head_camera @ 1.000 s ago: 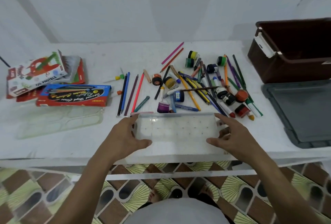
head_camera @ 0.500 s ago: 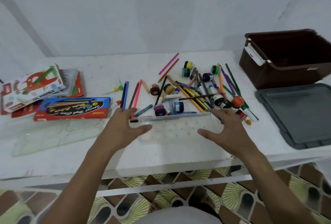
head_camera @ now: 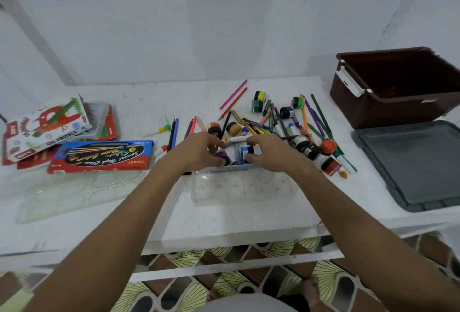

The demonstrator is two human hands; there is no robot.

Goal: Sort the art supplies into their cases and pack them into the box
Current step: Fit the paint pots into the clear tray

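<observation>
A white desk point(head_camera: 249, 222) carries scattered art supplies and several containers. At centre lies a clear plastic case point(head_camera: 242, 187), its dimpled compartments holding nothing visible; its far rim meets the near edge of the loose pile of pencils, markers and paint pots point(head_camera: 281, 127), which spreads toward 12 and 1 o'clock. The left hand point(head_camera: 199, 152) has its fingers curled over a purple paint pot point(head_camera: 221, 156) at the case's far rim, the grip closing round it. The right hand point(head_camera: 271, 153) pinches a blue paint pot point(head_camera: 245, 151) between thumb and fingers, just beside the left hand. At 2 o'clock stands a dark brown box point(head_camera: 398, 112), open, with a white latch on its left wall; its interior is dark and its contents cannot be told. Its grey lid point(head_camera: 410, 162) lies flat on the desk at 3 o'clock, nearer than the box. At 9 o'clock a blue-and-red pencil box point(head_camera: 104, 156) lies closed, and beyond it, toward 10 o'clock, an oil pastels box point(head_camera: 47, 127) rests tilted on a red packet point(head_camera: 112, 124). A second clear tray point(head_camera: 74, 192) lies flat at 8 o'clock, nothing visible in it.
</observation>
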